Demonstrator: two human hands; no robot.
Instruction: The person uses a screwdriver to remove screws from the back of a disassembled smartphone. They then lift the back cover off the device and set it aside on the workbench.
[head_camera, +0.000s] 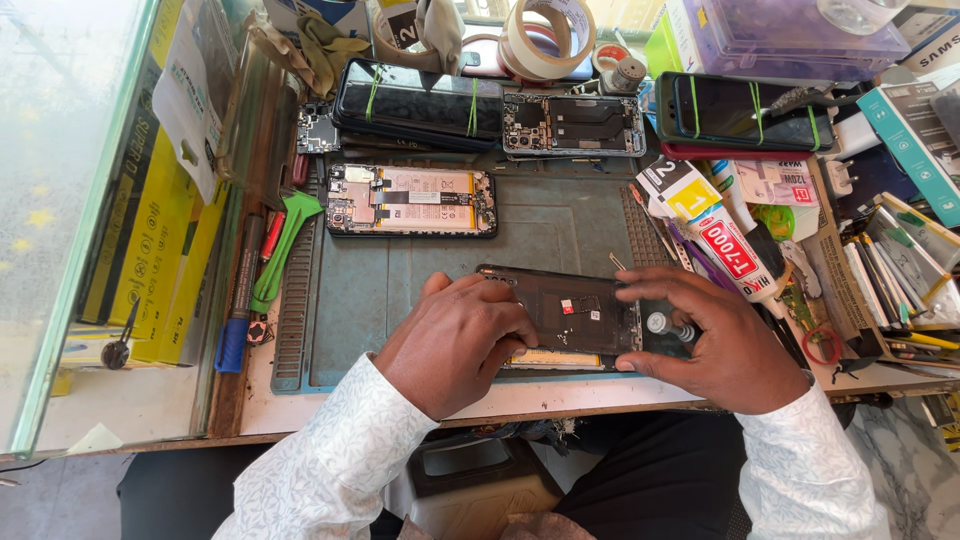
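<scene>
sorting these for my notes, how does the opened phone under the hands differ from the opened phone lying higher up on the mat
The phone under the hands is dark inside and partly covered by the left hand and right hand. The upper opened phone is untouched, in full view, and shows a pale battery. The first lies near the mat's front edge, the second toward the back left. Both lie flat, lengthwise, backs off, on the grey-green mat.

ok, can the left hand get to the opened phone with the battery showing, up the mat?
Probably yes. The left hand rests on the dark phone at the mat's near edge, and the mat between it and the opened phone is bare. It holds no tool.
</scene>
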